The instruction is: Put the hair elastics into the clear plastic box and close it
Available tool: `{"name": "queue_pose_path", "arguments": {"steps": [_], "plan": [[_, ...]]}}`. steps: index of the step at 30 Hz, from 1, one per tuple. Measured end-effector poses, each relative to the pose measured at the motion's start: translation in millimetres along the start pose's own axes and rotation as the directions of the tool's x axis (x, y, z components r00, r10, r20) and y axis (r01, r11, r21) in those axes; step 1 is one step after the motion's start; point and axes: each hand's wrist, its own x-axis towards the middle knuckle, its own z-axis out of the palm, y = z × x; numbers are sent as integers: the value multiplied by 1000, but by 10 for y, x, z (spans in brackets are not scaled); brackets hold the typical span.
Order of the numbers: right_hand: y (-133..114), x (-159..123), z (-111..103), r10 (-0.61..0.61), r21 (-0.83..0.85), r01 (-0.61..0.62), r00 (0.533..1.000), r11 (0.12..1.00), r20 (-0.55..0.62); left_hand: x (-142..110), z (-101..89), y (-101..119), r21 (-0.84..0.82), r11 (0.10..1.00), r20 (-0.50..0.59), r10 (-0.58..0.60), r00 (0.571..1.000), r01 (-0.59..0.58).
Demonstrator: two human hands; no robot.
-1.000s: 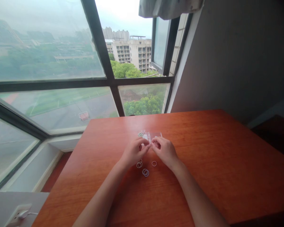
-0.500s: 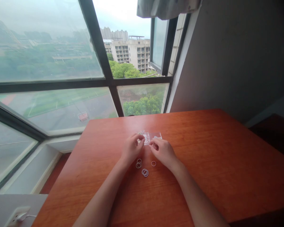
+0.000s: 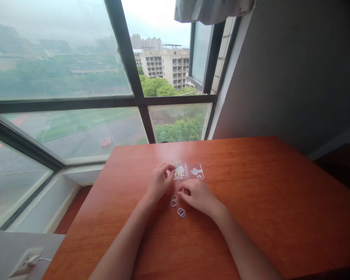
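Note:
A small clear plastic box point(image 3: 184, 165) with compartments stands on the table, its transparent lid point(image 3: 200, 171) folded out to the right. Tiny gold and silver-coloured pieces lie in it, too small to name. My left hand point(image 3: 160, 181) is at the box's left edge, thumb and fingers closed together; I cannot tell what is between them. Just in front of the box, my right hand point(image 3: 198, 196) is low over the table with its fingers in a pinch, their contents hidden. Several pale rings point(image 3: 174, 202) overlap left of it, and several lilac rings point(image 3: 181, 212) overlap nearer me.
The reddish-brown wooden table point(image 3: 268, 202) extends widely to the right. Beyond its far edge are dark-framed windows point(image 3: 102, 103), one pane open. A grey wall point(image 3: 280, 77) rises on the right. A wall socket point(image 3: 26, 262) with a white plug is at lower left.
My right hand has drawn back from the box toward me, uncovering the lid. The single ring that lay on the right is no longer visible. My left hand stays beside the box.

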Motion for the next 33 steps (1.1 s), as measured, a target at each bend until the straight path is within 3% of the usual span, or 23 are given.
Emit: {"name": "queue_pose_path", "arguments": {"steps": [7,15,21,26,33], "plan": [[-71,-26,122,-40,-11,41,995,999,93,2,-25,-15,19,1000,-8,6,1000,-5],[-42,-23,99,-59,-39,62,995,997,85,-4,-23,-20,8,1000,-6,22,1000,-22],[-38,19,17,-41,107,49,996,993,-83,4,-31,-14,8,1000,-11,15,1000,-15],[39,57,-37,41,151,1,961,988,-272,-4,-24,2,-8,1000,-8,14,1000,-14],[125,59,-91,118,140,-75,936,987,-331,-25,-20,141,-100,992,88,86,992,-77]]}}
